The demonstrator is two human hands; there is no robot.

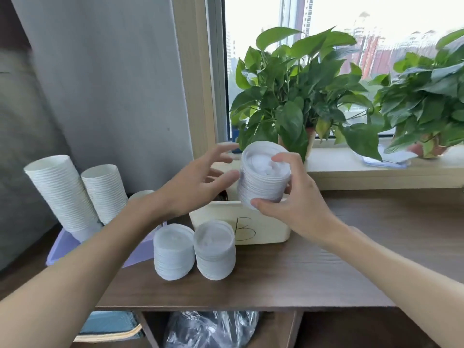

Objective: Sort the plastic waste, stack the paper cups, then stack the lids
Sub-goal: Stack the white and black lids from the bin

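My right hand (292, 197) grips a stack of translucent white lids (261, 177), held tilted above a cream box marked "B" (266, 229). My left hand (198, 182) hovers just left of that stack, fingers spread and holding nothing. Two more lid stacks stand on the brown table in front of the box, one on the left (174, 252) and one on the right (215, 249). Two tall stacks of white paper cups (62, 192) (104, 192) lean in a lilac tray (140, 249) at the left.
Potted green plants (298, 96) (426, 96) stand on the window sill behind the box. A grey wall (100, 84) rises at the left. Under the table (326, 272), a shelf holds a crumpled clear plastic bag (211, 327) and a book (110, 327).
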